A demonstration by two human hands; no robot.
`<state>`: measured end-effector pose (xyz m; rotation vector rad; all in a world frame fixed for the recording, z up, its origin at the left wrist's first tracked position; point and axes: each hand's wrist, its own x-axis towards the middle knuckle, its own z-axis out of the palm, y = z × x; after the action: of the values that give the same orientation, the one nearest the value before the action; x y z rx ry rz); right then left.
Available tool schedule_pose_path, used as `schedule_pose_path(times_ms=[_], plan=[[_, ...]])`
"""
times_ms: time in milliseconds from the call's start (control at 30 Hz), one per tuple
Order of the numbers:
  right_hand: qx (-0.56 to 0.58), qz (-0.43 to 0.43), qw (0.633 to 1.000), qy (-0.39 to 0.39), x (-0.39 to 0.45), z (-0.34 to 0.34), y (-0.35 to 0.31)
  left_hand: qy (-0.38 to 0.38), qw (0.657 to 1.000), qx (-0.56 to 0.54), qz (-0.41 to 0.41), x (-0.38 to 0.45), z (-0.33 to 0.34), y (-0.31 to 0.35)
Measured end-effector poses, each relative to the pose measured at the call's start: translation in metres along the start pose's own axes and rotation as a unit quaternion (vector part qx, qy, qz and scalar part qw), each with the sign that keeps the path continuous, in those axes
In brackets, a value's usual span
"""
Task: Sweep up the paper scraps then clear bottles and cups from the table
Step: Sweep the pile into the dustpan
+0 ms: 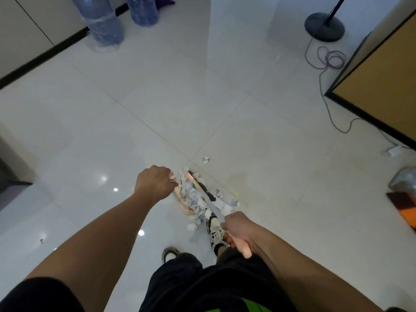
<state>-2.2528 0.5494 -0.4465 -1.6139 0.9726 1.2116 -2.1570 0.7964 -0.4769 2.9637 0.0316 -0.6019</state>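
1. Presently, the right hand point(237, 230) is curled round the pale pink plastic handle of a broom point(242, 247), whose silver shaft runs forward and down to dark bristles among the torn white paper scraps point(194, 197) on the pale glossy tiled floor point(157, 97).
2. The left hand point(155, 183) is closed with fingers curled at the top of a peach-coloured plastic dustpan point(183, 206); what it pinches is covered by the knuckles, so the exact hold cannot be told.
3. The scraps lie heaped in and around the dustpan, just ahead of a black-and-white laced shoe point(215, 230); 1 loose scrap point(205, 160) lies apart, further forward, and several sit just right of the bristles.
4. Surroundings: 2 blue translucent water jugs point(103, 23) stand by the far wall; a round black stand base point(324, 27) sits at upper right with a dark coiled cable point(331, 59) trailing along the floor to a small white plug block point(394, 150).
5. A wooden panel with black edging point(382, 75) is cut off at the right edge.
6. Obstruction: the broom shaft and the heap cover most of the dustpan.
7. At the right edge, a grey crumpled bag point(405, 179) and an orange object point(408, 213) are cropped and cannot be identified.
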Motion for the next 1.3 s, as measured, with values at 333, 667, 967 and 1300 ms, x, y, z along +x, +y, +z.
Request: schedule_pose_path(times_ms=[333, 667, 967, 1300], plan=[[-0.004, -0.07, 0.997, -0.014, -0.009, 0.025, 0.025, 0.023, 0.999, -0.048, -0.003, -0.038, 0.003, -0.01], [0.018, -0.062, 0.997, 0.031, -0.068, 0.115, 0.059, 0.065, 0.993, -0.097, 0.031, -0.078, -0.022, -0.081], [0.101, -0.09, 0.988, 0.078, -0.11, 0.147, 0.084, 0.1, 0.986, -0.11, 0.077, -0.117, -0.068, -0.086], [0.126, -0.156, 0.973, 0.114, -0.155, 0.114, 0.149, 0.156, 0.974, -0.131, 0.104, -0.178, -0.093, -0.013]])
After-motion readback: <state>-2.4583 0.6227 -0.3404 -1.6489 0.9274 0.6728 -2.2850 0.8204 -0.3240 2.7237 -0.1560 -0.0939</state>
